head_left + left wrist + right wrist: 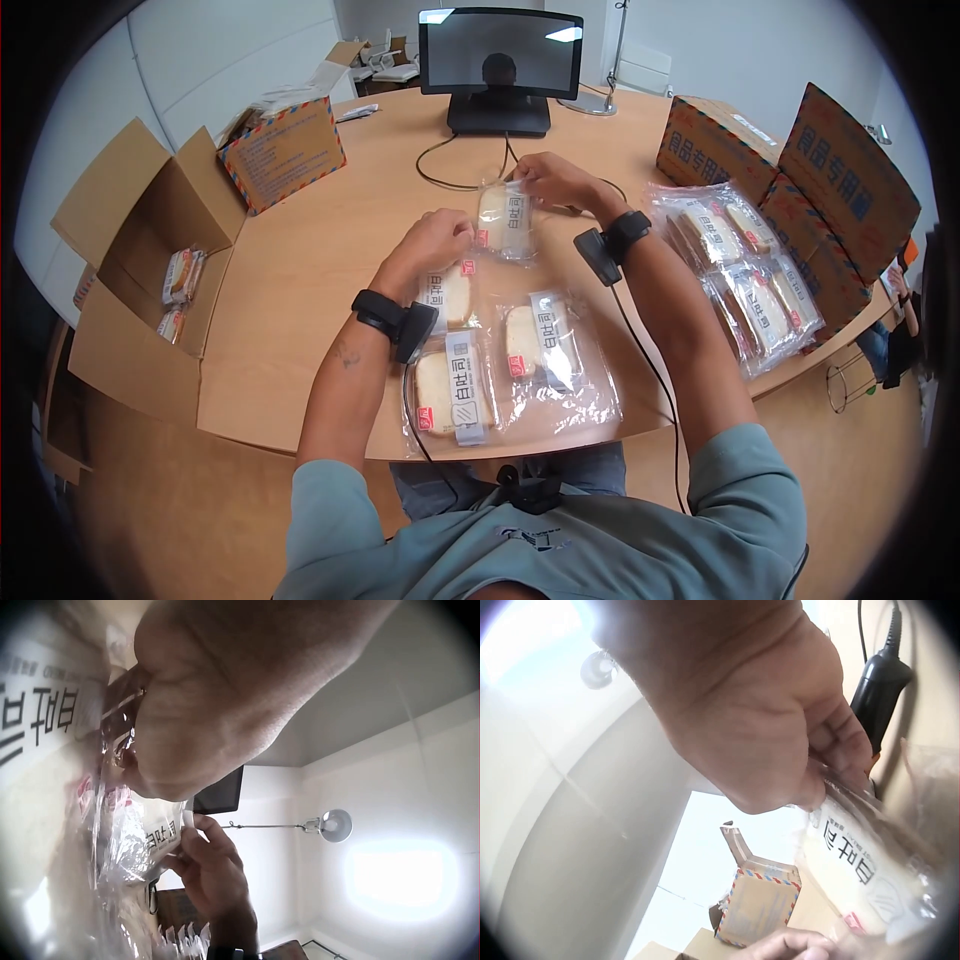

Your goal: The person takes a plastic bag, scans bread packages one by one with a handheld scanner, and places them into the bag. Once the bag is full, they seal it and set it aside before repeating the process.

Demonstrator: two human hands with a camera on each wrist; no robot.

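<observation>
My right hand [552, 182] pinches the upper edge of a wrapped sliced-bread pack [508, 225], which has a white label and a red mark. That pack stands out beyond the other packs, tilted in the right wrist view. My left hand [440, 243] is lower and to the left, its fingers curled at shiny clear plastic film [120, 742]. Below it, one bread pack [447, 300] is partly covered by the hand. Nearer my body, two more packs, one on the left [450, 390] and one on the right [538, 340], lie in a large clear plastic bag [585, 405].
An open carton [125, 330] at left holds wrapped bread. Another bag of bread packs [745, 265] lies at right beside printed cartons [840, 190]. A monitor [500, 60] and lamp stand at the back. A black corded device [881, 697] lies near my right hand.
</observation>
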